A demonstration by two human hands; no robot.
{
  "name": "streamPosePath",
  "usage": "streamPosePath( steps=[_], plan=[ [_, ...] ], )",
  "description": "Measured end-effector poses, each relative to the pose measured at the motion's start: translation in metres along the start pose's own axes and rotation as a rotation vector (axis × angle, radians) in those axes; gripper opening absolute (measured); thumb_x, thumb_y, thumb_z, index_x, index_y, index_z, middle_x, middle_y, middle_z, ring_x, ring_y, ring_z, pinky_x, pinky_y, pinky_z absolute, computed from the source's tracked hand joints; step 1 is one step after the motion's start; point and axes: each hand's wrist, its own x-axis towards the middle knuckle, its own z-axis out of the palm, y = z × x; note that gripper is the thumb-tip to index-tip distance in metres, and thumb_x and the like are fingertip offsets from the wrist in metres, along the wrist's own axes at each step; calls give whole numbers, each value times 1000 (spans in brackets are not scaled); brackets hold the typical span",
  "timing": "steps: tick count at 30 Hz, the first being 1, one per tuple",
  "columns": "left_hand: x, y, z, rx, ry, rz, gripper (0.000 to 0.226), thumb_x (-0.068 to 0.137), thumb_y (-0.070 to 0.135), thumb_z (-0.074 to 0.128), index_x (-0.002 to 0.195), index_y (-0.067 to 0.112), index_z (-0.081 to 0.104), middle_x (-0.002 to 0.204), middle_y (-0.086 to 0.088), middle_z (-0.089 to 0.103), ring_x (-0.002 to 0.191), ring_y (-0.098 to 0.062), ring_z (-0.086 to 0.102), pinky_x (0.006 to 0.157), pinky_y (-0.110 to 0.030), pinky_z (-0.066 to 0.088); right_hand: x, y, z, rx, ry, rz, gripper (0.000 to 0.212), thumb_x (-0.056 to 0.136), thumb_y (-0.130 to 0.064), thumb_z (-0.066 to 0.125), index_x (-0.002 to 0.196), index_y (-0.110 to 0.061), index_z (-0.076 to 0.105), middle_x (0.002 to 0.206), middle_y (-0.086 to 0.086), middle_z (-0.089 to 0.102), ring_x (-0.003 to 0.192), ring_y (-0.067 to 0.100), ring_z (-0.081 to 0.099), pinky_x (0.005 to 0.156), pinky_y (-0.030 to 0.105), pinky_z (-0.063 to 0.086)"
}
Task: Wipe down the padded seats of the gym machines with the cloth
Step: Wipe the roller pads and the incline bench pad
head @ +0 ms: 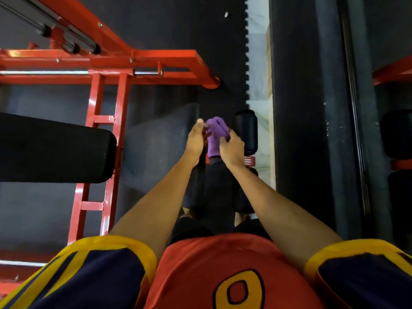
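At the far left a black padded seat point(55, 150) juts in from the edge, mounted on a red steel frame point(111, 139) whose beams cross the upper left over dark rubber flooring point(174, 21). Right of the frame, near the middle, the left hand point(197, 139) has its fingers curled onto the edge of a purple cloth point(215, 136), bunched up and held in the air between both hands. The right hand point(231, 148) grips the cloth's other side with fingers closed around it. Just beyond the right hand stands a black roller pad point(246, 130), beside a pale floor strip point(259, 63)
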Motion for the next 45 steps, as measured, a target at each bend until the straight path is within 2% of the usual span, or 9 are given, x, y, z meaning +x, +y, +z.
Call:
streamPosePath(
  steps=[6, 10, 13, 17, 20, 29, 36, 39, 45],
  plan=[
    [49, -14, -67, 290, 121, 110, 42, 110, 39, 33, 130, 15, 61, 130, 0, 60, 123, -17, 53, 110, -35, 38, 6, -22, 55, -21, 89, 21, 36, 105, -20, 52, 137, -4, 57, 113, 8, 66, 106, 25, 67, 66, 6, 39],
    [98, -26, -107, 675, 155, 310, 35, 106, 12, 40, 133, 8, 61, 153, -13, 46, 149, -28, 28, 122, -27, 10, 17, -20, 103, -54, 6, 19, 47, 103, -40, 58, 141, -12, 57, 133, 5, 65, 121, 21, 61, 98, 20, 42],
    [123, -32, -124, 807, 94, 406, 38, 98, 3, 45, 133, 10, 60, 155, -10, 43, 151, -28, 25, 126, -41, 18, 39, -8, 120, -146, 81, -41, 49, 96, -39, 69, 139, -18, 56, 143, 7, 53, 129, 25, 53, 110, 46, 47],
    [144, -37, -132, 962, -5, 602, 50, 94, 7, 51, 144, 13, 50, 160, -9, 36, 153, -26, 21, 127, -46, 10, 63, 8, 137, -406, -5, -25, 91, 85, -73, 63, 158, -38, 22, 168, 11, 12, 153, 42, 14, 121, 62, 18],
    [149, -39, -134, 971, -26, 625, 53, 100, 16, 44, 152, 16, 40, 164, -6, 29, 155, -22, 17, 128, -45, 9, 75, 20, 148, -357, -24, -68, 102, 85, -74, 61, 162, -35, 7, 170, 10, 6, 153, 39, 17, 118, 59, 28],
    [155, -52, -113, 878, 155, 659, 60, 93, 10, 40, 153, 14, 41, 162, -6, 34, 154, -20, 21, 127, -46, 11, 136, 19, 142, -95, -45, -83, 73, 101, -57, 50, 162, -36, 17, 170, -9, 17, 155, 18, 22, 124, 46, 20],
    [155, -54, -110, 967, 193, 697, 60, 94, 18, 39, 154, 15, 38, 164, -4, 31, 154, -20, 20, 128, -44, 10, 170, 31, 135, 475, -16, 357, 52, 106, -52, 46, 149, -23, 46, 135, 5, 60, 122, 18, 57, 95, 26, 44],
    [155, -54, -108, 975, 198, 684, 61, 93, 21, 36, 154, 14, 39, 163, -5, 32, 154, -21, 21, 127, -44, 10, 127, 35, 142, 371, 51, 295, 52, 100, -58, 53, 144, -31, 47, 125, -7, 64, 122, 19, 61, 99, 31, 47],
    [160, -60, -109, 993, 204, 669, 55, 100, 21, 35, 154, 15, 37, 164, -6, 31, 154, -20, 20, 127, -47, 14, 142, 6, 153, -361, 71, -211, 74, 100, -54, 53, 160, -19, 26, 166, 10, 29, 153, 32, 26, 120, 52, 34]
  ],
)
